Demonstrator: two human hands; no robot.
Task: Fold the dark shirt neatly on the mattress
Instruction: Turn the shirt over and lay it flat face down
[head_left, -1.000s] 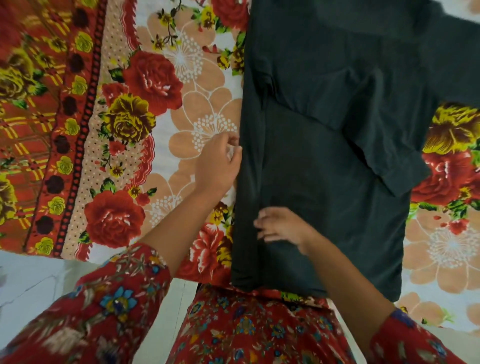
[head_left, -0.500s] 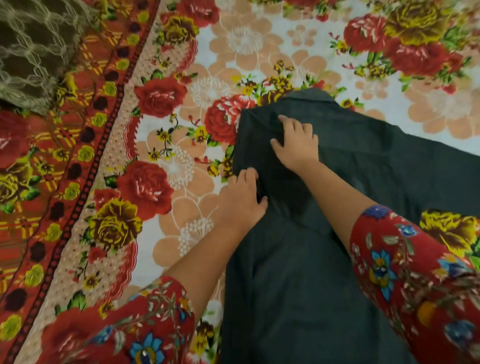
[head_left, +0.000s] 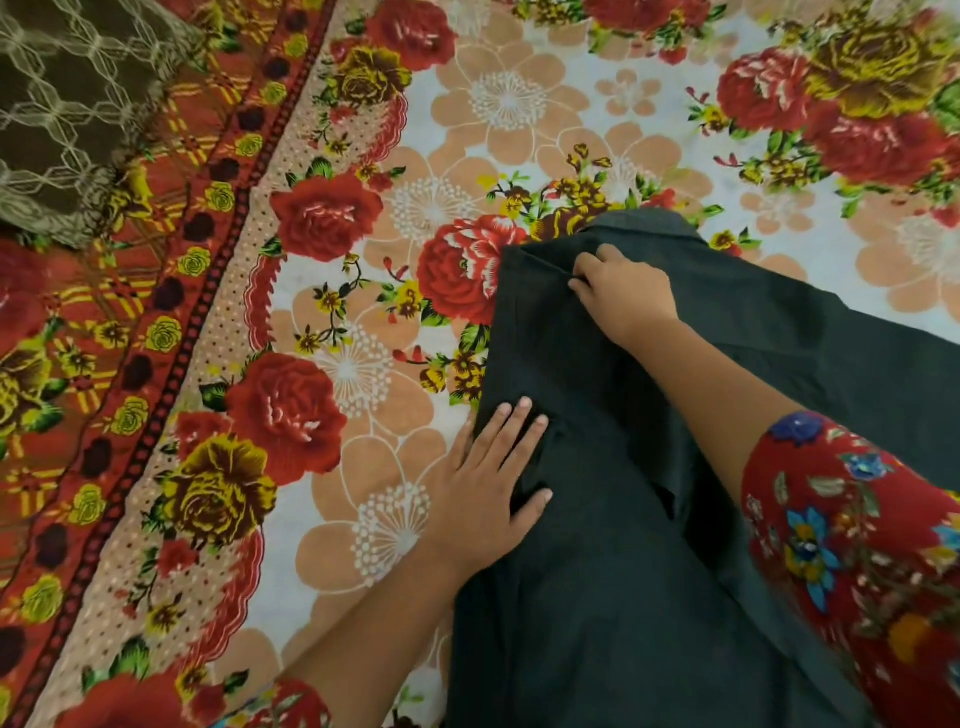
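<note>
The dark shirt (head_left: 623, 597) lies spread on the mattress, covered by a floral sheet (head_left: 363, 364), and runs from the bottom edge up to its collar end near the middle. My left hand (head_left: 493, 483) rests flat on the shirt's left folded edge, fingers spread. Farther up, my right hand (head_left: 618, 296) has its fingers curled and pinches a fold of the shirt near the top left corner. One sleeve spreads out to the right, partly hidden by my right arm.
A brown patterned cloth (head_left: 67, 114) lies at the top left corner. The sheet's red and yellow border (head_left: 104, 364) runs diagonally down the left side. My red floral sleeves fill the bottom right and bottom left.
Both hands have travelled up the shirt's left edge from the lower part toward the collar end. My right hand has gone from flat to pinching the cloth; my left has slid a little lower.
</note>
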